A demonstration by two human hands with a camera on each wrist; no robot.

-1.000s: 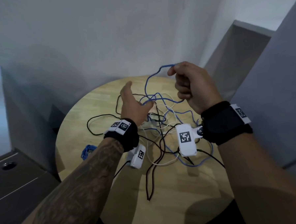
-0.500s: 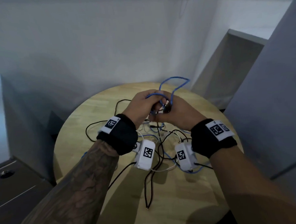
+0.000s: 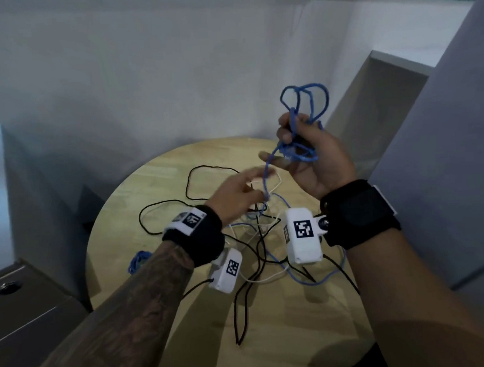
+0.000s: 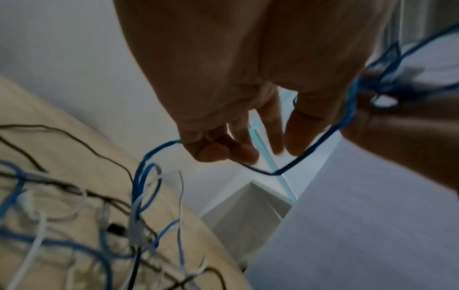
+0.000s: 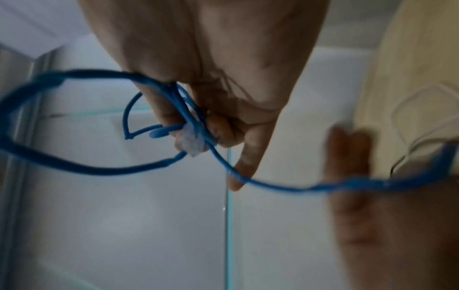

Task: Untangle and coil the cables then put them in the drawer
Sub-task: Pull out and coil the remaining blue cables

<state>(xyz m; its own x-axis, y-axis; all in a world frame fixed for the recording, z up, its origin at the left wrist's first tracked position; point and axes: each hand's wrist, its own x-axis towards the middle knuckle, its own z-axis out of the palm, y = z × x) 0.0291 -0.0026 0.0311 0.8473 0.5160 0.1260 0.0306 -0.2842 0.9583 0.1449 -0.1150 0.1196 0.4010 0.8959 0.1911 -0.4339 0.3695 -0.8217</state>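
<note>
1. Lifting since a half-second ago, your right hand (image 3: 315,157) has parted from the left and now grips several loops of the blue cable (image 3: 305,104) above the table's (image 3: 156,185) 1 o'clock edge.
2. Your left hand (image 3: 236,197) is spread loosely, the blue strand running across its fingers (image 4: 293,137).
3. Black (image 3: 163,204) and white (image 3: 264,279) cables lie tangled at the table's middle; bare wood shows at 6 o'clock.
4. A closed drawer front (image 3: 23,310) stands at 8 o'clock.

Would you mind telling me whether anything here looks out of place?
Yes: black, white and blue cables lie knotted together on the round table, and the blue cable gripped by the right hand forms uneven loops.
</note>
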